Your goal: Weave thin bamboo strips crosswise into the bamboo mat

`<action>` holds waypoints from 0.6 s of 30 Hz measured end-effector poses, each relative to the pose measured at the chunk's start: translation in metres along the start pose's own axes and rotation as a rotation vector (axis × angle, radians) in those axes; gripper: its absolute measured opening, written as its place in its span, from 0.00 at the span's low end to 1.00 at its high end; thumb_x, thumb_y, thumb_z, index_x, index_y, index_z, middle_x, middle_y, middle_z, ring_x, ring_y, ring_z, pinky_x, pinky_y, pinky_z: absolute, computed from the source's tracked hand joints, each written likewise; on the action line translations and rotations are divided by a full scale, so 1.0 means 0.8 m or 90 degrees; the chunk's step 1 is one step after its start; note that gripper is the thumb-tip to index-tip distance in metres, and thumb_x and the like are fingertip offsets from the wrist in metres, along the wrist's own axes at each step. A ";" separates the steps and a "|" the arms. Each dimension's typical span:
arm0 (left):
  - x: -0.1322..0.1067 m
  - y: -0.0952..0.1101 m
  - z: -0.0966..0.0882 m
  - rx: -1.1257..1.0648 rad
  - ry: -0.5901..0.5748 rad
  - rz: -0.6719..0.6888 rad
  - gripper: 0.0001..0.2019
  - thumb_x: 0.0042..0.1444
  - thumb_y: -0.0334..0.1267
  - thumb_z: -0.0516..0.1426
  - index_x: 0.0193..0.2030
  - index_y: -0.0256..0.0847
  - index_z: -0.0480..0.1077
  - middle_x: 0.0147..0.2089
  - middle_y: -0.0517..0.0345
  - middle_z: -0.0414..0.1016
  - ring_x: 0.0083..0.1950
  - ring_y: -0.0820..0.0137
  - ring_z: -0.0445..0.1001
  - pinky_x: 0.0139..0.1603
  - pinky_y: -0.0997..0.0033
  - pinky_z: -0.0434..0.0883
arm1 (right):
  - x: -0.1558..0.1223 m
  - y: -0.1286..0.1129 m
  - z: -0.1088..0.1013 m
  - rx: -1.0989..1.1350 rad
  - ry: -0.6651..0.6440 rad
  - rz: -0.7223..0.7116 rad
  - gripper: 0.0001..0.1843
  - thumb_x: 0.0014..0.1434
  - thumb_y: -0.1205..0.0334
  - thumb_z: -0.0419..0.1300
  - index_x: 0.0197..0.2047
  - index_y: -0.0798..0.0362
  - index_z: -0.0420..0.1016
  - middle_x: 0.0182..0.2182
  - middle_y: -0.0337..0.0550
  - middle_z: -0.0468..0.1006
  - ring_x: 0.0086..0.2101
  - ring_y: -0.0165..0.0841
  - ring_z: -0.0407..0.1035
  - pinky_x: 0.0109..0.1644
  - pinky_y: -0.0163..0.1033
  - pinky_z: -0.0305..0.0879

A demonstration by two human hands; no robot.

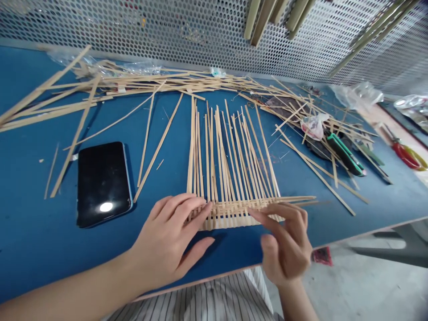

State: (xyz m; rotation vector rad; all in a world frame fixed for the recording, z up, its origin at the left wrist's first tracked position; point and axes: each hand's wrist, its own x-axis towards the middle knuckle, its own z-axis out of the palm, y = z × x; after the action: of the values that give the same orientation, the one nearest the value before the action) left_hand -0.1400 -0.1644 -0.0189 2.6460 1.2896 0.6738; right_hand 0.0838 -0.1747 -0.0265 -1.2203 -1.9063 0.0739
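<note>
A piece of weaving [230,220] made of thin bamboo strips lies near the front edge of the table. Its upright strips [219,151] fan away from me, with cross strips woven through them near the bottom. My left hand [174,232] rests flat on the weaving's left end, fingers stretched out and thumb apart. At the right end, my right hand [286,238] touches the cross strips with its index fingertip; its other fingers are bent and the thumb stands away. Loose ends of cross strips [301,199] stick out past the right hand.
A phone [104,183] lies left of the weaving on the blue table [160,267]. Loose bamboo strips [187,82] are heaped along the back by a perforated metal panel [200,35]. To the right are a green-black cutter [346,154], plastic bags [357,94] and red-yellow-handled pliers [406,154].
</note>
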 end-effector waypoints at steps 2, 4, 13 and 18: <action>0.000 0.000 0.005 0.026 -0.043 0.025 0.20 0.62 0.46 0.51 0.56 0.36 0.67 0.54 0.49 0.72 0.56 0.57 0.64 0.54 0.57 0.60 | -0.004 0.002 0.002 0.060 0.139 0.043 0.18 0.63 0.65 0.45 0.40 0.49 0.77 0.32 0.47 0.69 0.32 0.38 0.66 0.32 0.47 0.60; 0.001 0.000 0.010 0.038 -0.064 0.050 0.24 0.62 0.50 0.50 0.57 0.35 0.65 0.56 0.51 0.71 0.57 0.58 0.64 0.56 0.57 0.59 | -0.005 0.003 0.005 0.113 0.261 0.064 0.20 0.64 0.65 0.44 0.32 0.49 0.76 0.25 0.44 0.67 0.26 0.35 0.64 0.27 0.45 0.56; 0.004 0.000 0.012 0.010 -0.068 0.107 0.31 0.57 0.51 0.56 0.59 0.27 0.62 0.60 0.44 0.67 0.62 0.54 0.60 0.59 0.57 0.58 | -0.005 -0.008 -0.009 0.141 0.268 0.115 0.25 0.66 0.63 0.42 0.25 0.50 0.76 0.20 0.41 0.74 0.21 0.33 0.68 0.24 0.44 0.58; 0.008 0.005 0.010 0.014 -0.098 0.132 0.32 0.59 0.49 0.53 0.66 0.34 0.53 0.66 0.51 0.59 0.66 0.57 0.57 0.62 0.59 0.59 | -0.016 0.026 -0.039 0.016 0.212 0.134 0.23 0.64 0.65 0.43 0.34 0.50 0.80 0.29 0.45 0.80 0.31 0.38 0.74 0.31 0.46 0.65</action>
State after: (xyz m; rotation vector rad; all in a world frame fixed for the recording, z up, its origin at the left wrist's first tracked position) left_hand -0.1302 -0.1611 -0.0223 2.8122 0.9989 0.4697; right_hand 0.1215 -0.1850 -0.0238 -1.3229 -1.4851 0.0047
